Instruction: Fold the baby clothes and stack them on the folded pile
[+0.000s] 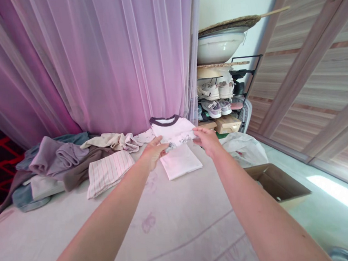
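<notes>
A white T-shirt (178, 148) with a dark collar lies partly folded on the pale bed sheet (159, 230), far from me near the curtain. My left hand (153, 151) grips its left side at the fold. My right hand (206, 139) pinches its right side at the same height. Both arms reach straight out over the sheet. The shirt's lower half lies flat toward me, and a small print shows between my hands.
A striped folded cloth (108, 172) and a heap of grey, blue and beige clothes (57, 162) lie to the left. A sheer pink curtain (108, 59) hangs behind. A shoe rack (220, 97), a plastic bag (246, 148) and an open cardboard box (279, 184) stand on the right.
</notes>
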